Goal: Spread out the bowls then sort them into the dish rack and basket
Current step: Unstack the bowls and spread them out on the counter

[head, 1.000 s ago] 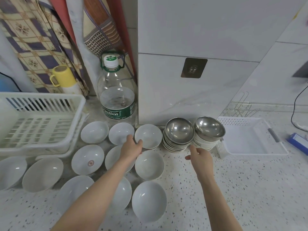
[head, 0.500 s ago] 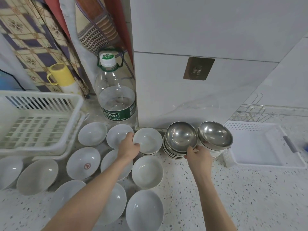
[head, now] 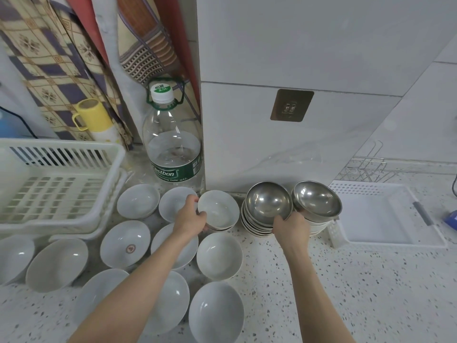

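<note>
The left hand is gripping the rim of a small white bowl, thumb over the edge and fingers curled under its side. That bowl is sitting on top of a short stack, just to the left of the steel bowl stack, which I am using as my landmark. The white bowl is lying right at the fingers, on their right side, so the left hand is the nearer one for lifting it away.

The right hand is curling its fingers around the front rim of the top steel bowl in that stack. A second steel bowl stack is touching the landmark stack on its right. Many white bowls are lying spread out to the left and in front of the landmark. The white basket is sitting far to the left of it, and the dish rack with its white tray is sitting to the right. I think the spreading is still going on, and both holders look like they are waiting for bowls.
</note>
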Available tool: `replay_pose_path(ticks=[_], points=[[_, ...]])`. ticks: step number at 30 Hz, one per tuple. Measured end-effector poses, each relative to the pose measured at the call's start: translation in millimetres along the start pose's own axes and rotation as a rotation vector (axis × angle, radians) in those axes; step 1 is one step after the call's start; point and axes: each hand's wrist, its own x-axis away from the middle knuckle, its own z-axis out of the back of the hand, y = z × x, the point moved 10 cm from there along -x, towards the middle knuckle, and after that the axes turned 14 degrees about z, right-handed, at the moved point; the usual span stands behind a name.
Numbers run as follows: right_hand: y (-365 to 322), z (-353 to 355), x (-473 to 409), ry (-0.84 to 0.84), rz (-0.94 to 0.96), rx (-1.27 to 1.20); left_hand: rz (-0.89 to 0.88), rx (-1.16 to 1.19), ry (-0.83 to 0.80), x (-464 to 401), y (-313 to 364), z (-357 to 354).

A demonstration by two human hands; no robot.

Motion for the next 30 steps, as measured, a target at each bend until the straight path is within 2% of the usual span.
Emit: replay_pose_path(ticks=[4, 10, 13, 16, 20, 25, 30], points=[[-1, 2, 1, 0.032, 0.005, -0.017, 0.022, 0.207, 0.02, 13, -8, 12], [-43, 18, 16, 0.167, 0.243, 0.036, 0.094, 0.5, 0.013, 40, -37, 26], [-58, 27, 33, 0.2, 0.294, -0.05, 0.11, 0.587, 0.018, 58, -50, 36], [-47, 30, 59, 0.166, 0.235, -0.227, 0.099, 0.631, 0.003, 79, -62, 43], [15, 19, 100, 0.095, 0.007, -0.382, 0.098, 0.683, -0.034, 101, -79, 46], [83, 1, 136, 0.054, -0.198, -0.307, 0.11, 0.623, -0.12, 117, -91, 31], [91, -13, 127, 0.057, -0.191, -0.235, 0.111, 0.568, -0.185, 128, -91, 20]])
